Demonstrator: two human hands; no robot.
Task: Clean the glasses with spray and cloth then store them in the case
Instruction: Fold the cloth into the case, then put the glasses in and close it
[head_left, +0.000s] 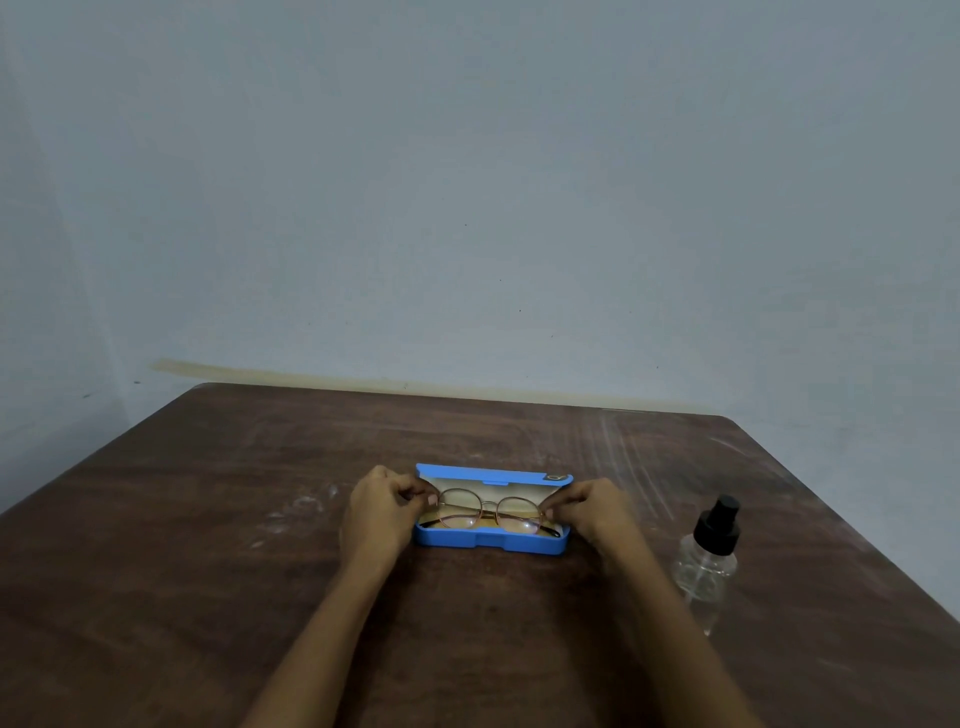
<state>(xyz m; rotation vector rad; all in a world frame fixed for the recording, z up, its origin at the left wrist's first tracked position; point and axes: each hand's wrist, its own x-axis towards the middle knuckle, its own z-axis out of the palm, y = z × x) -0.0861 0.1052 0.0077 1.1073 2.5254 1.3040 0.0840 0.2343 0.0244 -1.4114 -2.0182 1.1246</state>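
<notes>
A blue glasses case (491, 542) lies open in the middle of the wooden table (208, 545), its lid tipped back. Round, thin-framed glasses (488, 512) sit in or just above its pale lining. My left hand (382, 512) pinches the left end of the frame. At the right end, my right hand (587, 506) pinches the frame too. A clear spray bottle (707, 558) with a black pump top stands to the right of the case. No cloth is in view.
A plain pale wall runs behind the table's far edge. The table's right edge slants close past the spray bottle. Pale scuff marks streak the wood at the left and back right.
</notes>
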